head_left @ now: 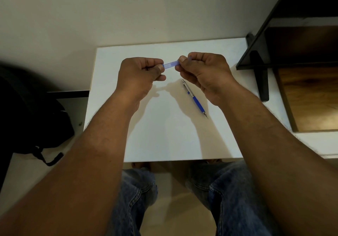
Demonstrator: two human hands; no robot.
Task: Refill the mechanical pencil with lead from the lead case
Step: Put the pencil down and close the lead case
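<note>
Lead case (171, 64): small translucent blue box, upper centre of frame, held above the table, one end in each hand. Left hand (139, 74): thumb and forefinger pinched on its left end. Right hand (203, 71): pinched on its right end, apparently working the cap; whether it is open cannot be told. No lead visible.

Mechanical pencil (194, 98): lies untouched on the white table (164, 135), right of centre, below the right hand.

Progress: early; lead extraction and loading appear still to do.

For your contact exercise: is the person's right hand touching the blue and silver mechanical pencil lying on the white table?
Apart. The head view shows the right hand raised, pinching the translucent blue lead case, with bare table between it and the pencil.
</note>
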